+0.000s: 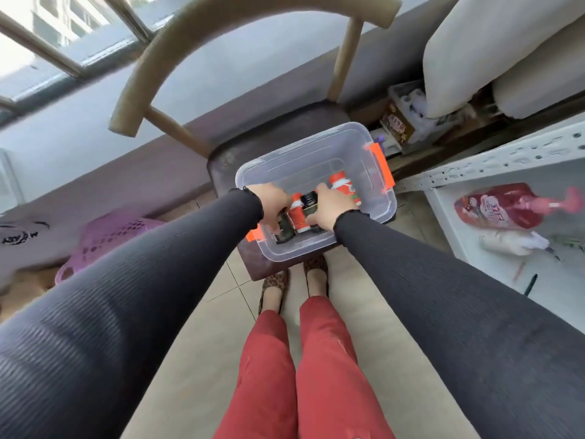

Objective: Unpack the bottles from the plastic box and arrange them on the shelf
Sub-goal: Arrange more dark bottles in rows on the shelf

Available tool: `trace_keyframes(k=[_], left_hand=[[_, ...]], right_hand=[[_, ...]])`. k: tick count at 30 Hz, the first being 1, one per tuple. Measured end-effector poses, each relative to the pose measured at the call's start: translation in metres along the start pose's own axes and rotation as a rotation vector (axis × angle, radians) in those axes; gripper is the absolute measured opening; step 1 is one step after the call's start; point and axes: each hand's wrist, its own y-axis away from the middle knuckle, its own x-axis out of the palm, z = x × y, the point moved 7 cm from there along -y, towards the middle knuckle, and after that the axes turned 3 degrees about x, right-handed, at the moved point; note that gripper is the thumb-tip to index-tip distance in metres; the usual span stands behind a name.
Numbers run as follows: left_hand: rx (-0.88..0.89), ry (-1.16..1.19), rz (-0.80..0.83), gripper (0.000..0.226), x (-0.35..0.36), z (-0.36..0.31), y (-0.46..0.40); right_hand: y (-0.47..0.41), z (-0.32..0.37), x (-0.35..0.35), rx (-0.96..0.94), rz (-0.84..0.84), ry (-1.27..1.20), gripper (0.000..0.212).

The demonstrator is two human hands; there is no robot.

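- The clear plastic box with orange latches is the landmark here; it sits lidless on the dark seat of a wooden chair, whose curved backrest rises on the far side of the box.
- Both hands are down inside the near end of the box.
- The left hand has its fingers curled round a dark green bottle at the near-left corner of the box.
- The right hand grips a dark bottle with a black cap near the middle of the box, fingers wrapped over its far side.
- Between the two gripped bottles, touching or just beside them, stands a white bottle with a red cap and red label.
- Another red-and-white bottle lies toward the right wall of the box, just beyond the right hand.
- The far half of the box shows only its bare transparent floor.
- To the right of the box stands a white metal shelf; on its board lie a red refill pouch and a white pouch just nearer than it.
- To the left of the box, on the floor, lies a purple perforated basket.
- Nearer than the box are the person's red trousers and leopard-print shoes on the tiled floor.
- Beyond the box, past the chair, a purple-grey ledge runs under a window.
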Motion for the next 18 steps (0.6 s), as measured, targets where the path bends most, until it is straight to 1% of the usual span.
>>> trace_keyframes(k=[2, 4, 7, 10, 12, 14, 16, 18], left_hand=[[0.002, 0.032, -0.003, 0.047, -0.005, -0.002, 0.004], [-0.013, 0.102, -0.055, 0.05, -0.019, -0.004, 0.018], [-0.029, 0.311, -0.188, 0.049, -0.063, -0.012, 0.053], [0.04, 0.539, -0.37, 0.044, -0.124, -0.044, 0.092], [0.158, 0.611, -0.477, 0.042, -0.167, -0.084, 0.114], [0.3, 0.639, -0.545, 0.041, -0.206, -0.138, 0.135], [0.416, 0.672, -0.578, 0.046, -0.238, -0.2, 0.155], [0.54, 0.714, -0.572, 0.05, -0.263, -0.273, 0.176]], right_hand=[[0.01, -0.002, -0.008, 0.009, -0.017, -0.063, 0.055], [0.03, -0.008, -0.024, -0.006, -0.073, -0.161, 0.054], [0.079, -0.023, -0.063, -0.024, -0.214, -0.392, 0.058], [0.147, -0.049, -0.108, -0.025, -0.381, -0.652, 0.059], [0.196, -0.074, -0.133, -0.01, -0.49, -0.803, 0.056], [0.248, -0.105, -0.154, 0.018, -0.619, -0.933, 0.054], [0.303, -0.142, -0.171, 0.07, -0.75, -1.023, 0.053], [0.363, -0.182, -0.178, 0.121, -0.85, -1.14, 0.051]])
